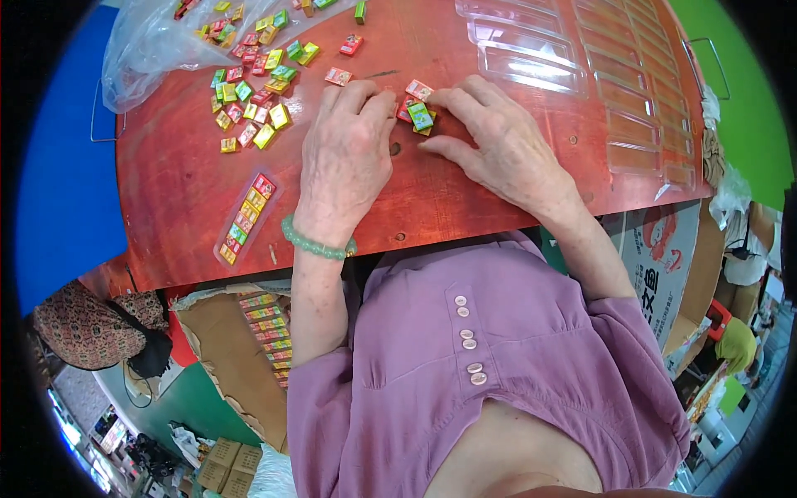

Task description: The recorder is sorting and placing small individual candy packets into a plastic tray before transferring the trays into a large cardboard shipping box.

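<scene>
Small, glossy candy-sized boxes in red, green and yellow lie in a little cluster [418, 114] on the red table. My right hand [498, 137] reaches around the cluster's right side, thumb and forefinger apart, a fingertip at the boxes. Just left of them is my left hand [349, 149], wearing a green bead bracelet [314, 242]; its fingers curl down and hide whatever they may hold. A pink-red box [339, 76] rests above the left knuckles. Nearer me on the left, a clear plastic strip tray [248, 217] holds a row of these boxes.
A loose pile of boxes [257, 100] spreads at the far left, beside a clear plastic bag [149, 50]. Clear moulded trays [623, 91] lie at the far right. Below the table's left edge, a cardboard carton [224, 332] contains several filled strips [267, 332].
</scene>
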### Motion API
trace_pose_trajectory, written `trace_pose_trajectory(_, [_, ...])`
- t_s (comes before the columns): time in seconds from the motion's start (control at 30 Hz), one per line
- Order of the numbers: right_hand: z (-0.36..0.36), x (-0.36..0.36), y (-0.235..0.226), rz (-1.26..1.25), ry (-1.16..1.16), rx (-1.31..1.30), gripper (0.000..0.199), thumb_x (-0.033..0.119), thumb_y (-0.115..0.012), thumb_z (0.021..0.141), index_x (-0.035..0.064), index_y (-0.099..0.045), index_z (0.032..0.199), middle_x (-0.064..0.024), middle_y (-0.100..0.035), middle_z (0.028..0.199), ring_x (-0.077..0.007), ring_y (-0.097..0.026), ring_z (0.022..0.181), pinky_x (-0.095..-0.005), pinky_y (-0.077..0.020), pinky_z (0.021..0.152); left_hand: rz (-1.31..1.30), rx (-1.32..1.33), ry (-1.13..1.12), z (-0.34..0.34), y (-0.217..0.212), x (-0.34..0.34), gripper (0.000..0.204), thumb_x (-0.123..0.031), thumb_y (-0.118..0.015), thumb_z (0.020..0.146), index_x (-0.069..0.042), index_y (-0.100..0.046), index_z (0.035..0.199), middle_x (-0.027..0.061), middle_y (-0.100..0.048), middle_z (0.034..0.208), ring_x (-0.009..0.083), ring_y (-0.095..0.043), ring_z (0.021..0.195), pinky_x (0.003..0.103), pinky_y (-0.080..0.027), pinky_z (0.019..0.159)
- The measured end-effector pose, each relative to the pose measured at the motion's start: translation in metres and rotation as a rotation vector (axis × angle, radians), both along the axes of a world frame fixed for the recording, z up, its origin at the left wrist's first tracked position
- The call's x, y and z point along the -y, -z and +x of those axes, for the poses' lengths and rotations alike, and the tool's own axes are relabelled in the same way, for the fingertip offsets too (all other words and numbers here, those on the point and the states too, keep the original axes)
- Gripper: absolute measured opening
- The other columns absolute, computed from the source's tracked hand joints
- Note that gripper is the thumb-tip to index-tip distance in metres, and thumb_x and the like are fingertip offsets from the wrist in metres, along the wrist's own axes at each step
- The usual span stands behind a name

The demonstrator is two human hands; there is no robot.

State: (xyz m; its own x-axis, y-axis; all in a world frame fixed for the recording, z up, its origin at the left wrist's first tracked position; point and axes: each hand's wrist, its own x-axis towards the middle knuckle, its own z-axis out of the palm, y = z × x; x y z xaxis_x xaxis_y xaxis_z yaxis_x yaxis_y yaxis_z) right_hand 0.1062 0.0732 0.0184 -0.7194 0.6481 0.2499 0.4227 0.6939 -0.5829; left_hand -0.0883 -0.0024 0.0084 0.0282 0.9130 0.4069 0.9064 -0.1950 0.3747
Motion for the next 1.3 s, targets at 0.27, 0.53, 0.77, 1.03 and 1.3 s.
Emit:
trace_pose_trajectory(0.27, [0.008,-0.002,-0.001,-0.024,-0.049,0.089,0.03,0.014,-0.08,0.083,0.0028,-0.065,0.107,-0.0127,-0.061,0.102,-0.033,-0.064,0.095,-0.0413,-0.0531,0.081,-0.108,0.06,-0.091,0.005,-0.007,0.017,0.026,-0.005,-0.072,0.086,-0.004,-0.068,0.112,0.0124,-0.059,0.095,0.0321,-0.062,0.093,0.043,-0.053,0.078])
trace_pose_trajectory(0.53, [-0.006,0.004,-0.005,-0.051,0.012,0.046,0.036,0.014,-0.083,0.08,0.0021,-0.065,0.109,-0.0131,-0.062,0.099,-0.0326,-0.065,0.094,-0.0411,-0.0533,0.079,-0.051,0.149,-0.005,0.013,-0.004,-0.003,0.027,-0.005,-0.072,0.084,-0.003,-0.067,0.11,0.0118,-0.061,0.098,0.0324,-0.064,0.092,0.044,-0.055,0.075])
trace_pose_trajectory(0.77, [0.001,0.001,-0.001,-0.178,0.038,-0.053,0.034,0.013,-0.083,0.081,0.0029,-0.065,0.109,-0.0118,-0.063,0.098,-0.0302,-0.066,0.086,-0.0396,-0.054,0.076,-0.033,0.109,-0.015,0.018,0.002,-0.007,0.016,-0.005,-0.073,0.082,-0.003,-0.062,0.094,0.0113,-0.059,0.094,0.0326,-0.063,0.091,0.044,-0.055,0.074])
trace_pose_trajectory(1.03, [0.014,0.004,-0.011,-0.006,0.087,0.132,0.044,0.021,-0.086,0.079,0.0037,-0.064,0.114,-0.0126,-0.062,0.1,-0.0332,-0.066,0.089,-0.0411,-0.0547,0.077,-0.158,0.18,-0.119,0.011,0.0,-0.001,0.021,-0.011,-0.076,0.085,-0.003,-0.061,0.098,0.0142,-0.058,0.093,0.0353,-0.065,0.085,0.045,-0.054,0.07])
trace_pose_trajectory(1.3, [-0.005,0.017,0.001,-0.012,0.131,0.102,0.039,0.013,-0.08,0.084,0.003,-0.062,0.117,-0.015,-0.059,0.101,-0.0369,-0.065,0.092,-0.0453,-0.0542,0.076,-0.158,0.105,-0.135,0.02,-0.007,-0.019,0.033,-0.021,-0.081,0.083,-0.001,-0.062,0.101,0.016,-0.06,0.095,0.0379,-0.067,0.084,0.047,-0.055,0.068])
